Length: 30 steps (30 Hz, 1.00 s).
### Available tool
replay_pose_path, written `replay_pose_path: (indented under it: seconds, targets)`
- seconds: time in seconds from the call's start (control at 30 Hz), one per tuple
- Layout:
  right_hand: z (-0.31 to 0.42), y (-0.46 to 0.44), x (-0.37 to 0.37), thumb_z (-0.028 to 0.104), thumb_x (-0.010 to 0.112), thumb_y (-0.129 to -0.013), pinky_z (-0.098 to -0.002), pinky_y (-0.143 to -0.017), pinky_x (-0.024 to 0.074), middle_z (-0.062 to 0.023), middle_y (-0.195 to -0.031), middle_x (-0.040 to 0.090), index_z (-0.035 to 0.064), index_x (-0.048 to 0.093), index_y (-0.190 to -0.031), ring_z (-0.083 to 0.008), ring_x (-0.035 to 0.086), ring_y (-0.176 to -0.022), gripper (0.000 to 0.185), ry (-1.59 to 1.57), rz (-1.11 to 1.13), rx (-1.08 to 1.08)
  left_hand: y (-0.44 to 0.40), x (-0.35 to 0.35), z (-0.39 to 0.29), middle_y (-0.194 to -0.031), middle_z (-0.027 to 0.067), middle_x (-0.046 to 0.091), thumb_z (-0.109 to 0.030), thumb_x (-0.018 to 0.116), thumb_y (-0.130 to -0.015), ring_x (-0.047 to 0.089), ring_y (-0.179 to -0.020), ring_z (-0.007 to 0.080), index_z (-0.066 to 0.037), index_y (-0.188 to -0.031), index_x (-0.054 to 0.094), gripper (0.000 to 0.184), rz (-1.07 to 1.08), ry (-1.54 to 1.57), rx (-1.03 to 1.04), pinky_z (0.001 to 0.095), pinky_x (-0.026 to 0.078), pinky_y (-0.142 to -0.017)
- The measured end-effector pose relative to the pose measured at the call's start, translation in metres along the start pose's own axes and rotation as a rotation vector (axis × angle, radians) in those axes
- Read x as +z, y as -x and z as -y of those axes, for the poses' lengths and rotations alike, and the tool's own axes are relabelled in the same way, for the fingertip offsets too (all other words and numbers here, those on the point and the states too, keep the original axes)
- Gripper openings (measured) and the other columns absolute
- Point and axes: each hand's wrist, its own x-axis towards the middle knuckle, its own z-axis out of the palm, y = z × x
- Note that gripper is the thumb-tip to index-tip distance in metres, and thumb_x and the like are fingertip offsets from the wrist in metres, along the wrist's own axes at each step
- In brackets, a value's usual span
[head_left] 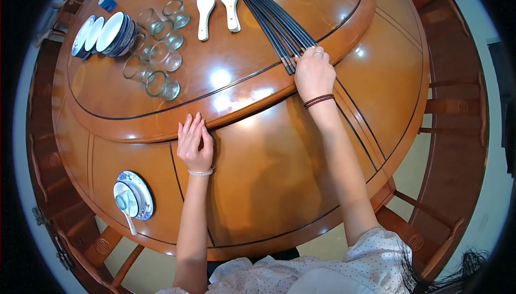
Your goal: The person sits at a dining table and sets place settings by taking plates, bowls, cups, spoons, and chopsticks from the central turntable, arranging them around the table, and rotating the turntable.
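My right hand (315, 71), with a dark beaded bracelet, has its fingers curled on the near ends of several dark chopsticks (275, 21). They lie fanned out on the raised round turntable (231, 52); which of them I grip is partly hidden by my fingers. My left hand (195, 144) rests by the turntable's near rim, fingers stretched out and holding nothing. Beyond it lie two stacks of white soup spoons, a left stack (205, 14) and a right stack (230, 7).
Several glass cups (162, 85) stand at the turntable's left, near stacked bowls and plates (110, 35) and a small blue container (107, 2). On the lower table ring, a blue-patterned plate (147, 199) carries a bowl and spoon. Wooden chairs (457, 106) surround the table.
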Motion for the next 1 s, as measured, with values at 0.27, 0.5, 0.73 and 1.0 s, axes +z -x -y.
replay_pose_path:
  seconds: [0.27,0.5,0.73,1.0]
  targets:
    - [0.006,-0.003,0.0,0.01,0.047,-0.08,-0.0354,-0.069,0.0441,-0.0124,-0.085,0.059,0.002,0.055,-0.082,-0.0238,0.057,-0.084,0.012,0.028,0.014,0.046,-0.001,0.0,-0.003,-0.102,0.01,0.064,0.0,0.055,-0.079,0.057,-0.105,0.0281,-0.001,-0.092,0.066,0.017,-0.018,0.011,-0.024,0.0428,0.038,-0.094]
    - [0.008,-0.005,-0.006,0.009,0.048,-0.078,-0.0352,-0.067,0.0445,-0.0121,-0.081,0.059,0.0033,0.056,-0.076,-0.024,0.058,-0.08,0.01,0.048,-0.02,-0.026,0.0,0.003,-0.002,-0.103,0.0099,0.064,0.0,0.056,-0.079,0.056,-0.105,0.0277,-0.001,-0.092,0.066,0.016,-0.029,0.011,-0.023,0.0429,0.037,-0.094]
    - [0.004,-0.007,-0.014,0.009,0.051,-0.075,-0.0345,-0.065,0.0463,-0.0101,-0.076,0.061,0.0033,0.058,-0.076,-0.023,0.06,-0.077,0.009,0.025,0.052,-0.036,0.0,0.005,-0.001,-0.098,0.0085,0.065,0.0,0.056,-0.075,0.058,-0.102,0.0255,-0.002,-0.089,0.067,0.017,-0.052,-0.014,-0.017,0.0422,0.04,-0.092]
    - [0.007,0.004,-0.015,0.018,0.063,-0.072,-0.0349,-0.064,0.0473,-0.0111,-0.08,0.058,0.0036,0.055,-0.075,-0.0248,0.057,-0.081,0.017,-0.14,-0.104,-0.046,-0.002,0.004,-0.003,-0.098,0.009,0.065,0.0,0.056,-0.076,0.059,-0.101,0.0267,-0.002,-0.088,0.067,0.017,-0.049,-0.02,-0.017,0.0424,0.039,-0.092]
